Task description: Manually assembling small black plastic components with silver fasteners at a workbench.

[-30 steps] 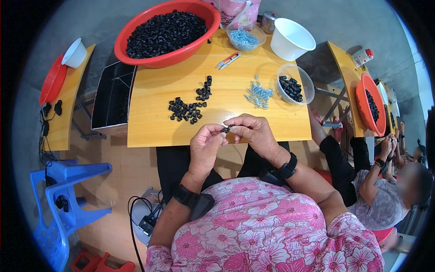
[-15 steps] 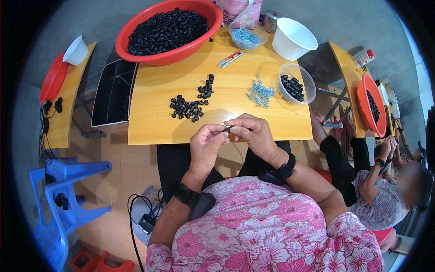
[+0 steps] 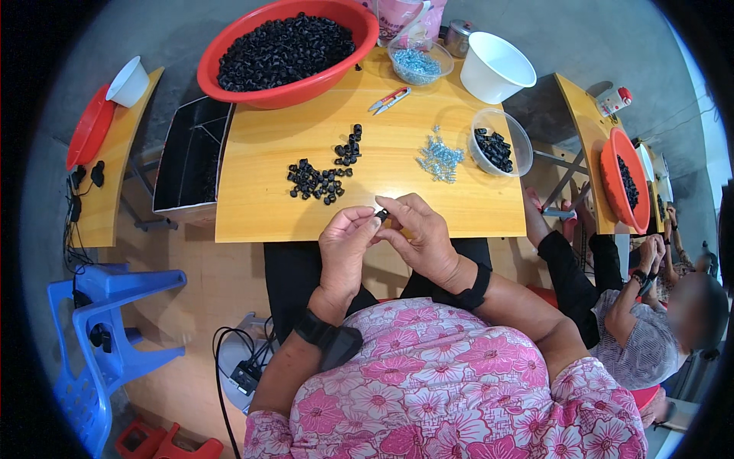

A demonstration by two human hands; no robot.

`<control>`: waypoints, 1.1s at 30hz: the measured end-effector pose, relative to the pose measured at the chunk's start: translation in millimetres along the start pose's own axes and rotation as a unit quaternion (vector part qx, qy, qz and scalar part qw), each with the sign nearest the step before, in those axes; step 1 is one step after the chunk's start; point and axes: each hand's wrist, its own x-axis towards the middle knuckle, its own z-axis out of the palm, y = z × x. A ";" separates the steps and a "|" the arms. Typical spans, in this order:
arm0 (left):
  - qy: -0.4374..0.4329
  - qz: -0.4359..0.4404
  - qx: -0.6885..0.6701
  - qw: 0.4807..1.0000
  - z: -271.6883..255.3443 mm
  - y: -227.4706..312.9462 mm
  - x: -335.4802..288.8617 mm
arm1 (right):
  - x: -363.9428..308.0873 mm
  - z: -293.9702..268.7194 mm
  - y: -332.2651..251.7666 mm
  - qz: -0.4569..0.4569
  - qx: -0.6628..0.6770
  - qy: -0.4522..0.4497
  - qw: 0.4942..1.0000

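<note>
My left hand (image 3: 345,243) pinches a small black plastic part (image 3: 382,216) between thumb and fingers, just off the table's front edge. Around that part my right hand (image 3: 422,236) has its thumb and index finger apart, with the fingertips close by; whether they touch it I cannot tell. On the wooden table (image 3: 267,138), beyond my left hand, lies a loose group of similar small black parts (image 3: 310,180). A pile of small silvery-blue screws (image 3: 440,161) lies beyond my right hand. Next to it a clear round tub (image 3: 523,145) holds more black pieces.
A big red basin (image 3: 214,80) full of black parts stands at the back left. Red-handled snips (image 3: 390,99), a clear bowl of screws (image 3: 417,65) and a white bucket (image 3: 497,69) are farther back. A blue plastic chair (image 3: 115,298) stands left; a co-worker (image 3: 634,329) sits at right.
My right thumb and index finger have come apart and moved off the black part. The part now stands more upright in my left fingers.
</note>
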 end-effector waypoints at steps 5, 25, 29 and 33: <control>-0.020 -0.011 -0.004 1.000 4.3 4.9 -1.8 | -0.9 4.4 -3.2 -0.019 -0.026 0.024 0.999; -0.046 -0.065 0.108 0.991 0.6 11.7 4.1 | 10.0 -3.2 11.4 -0.052 0.051 -0.052 0.996; -0.036 -0.055 0.096 0.993 2.6 10.7 4.8 | 13.4 -4.2 13.2 -0.087 -0.003 -0.041 0.995; -0.031 -0.038 0.101 0.994 1.7 9.9 4.9 | 12.1 -4.2 17.2 -0.111 -0.038 -0.057 0.991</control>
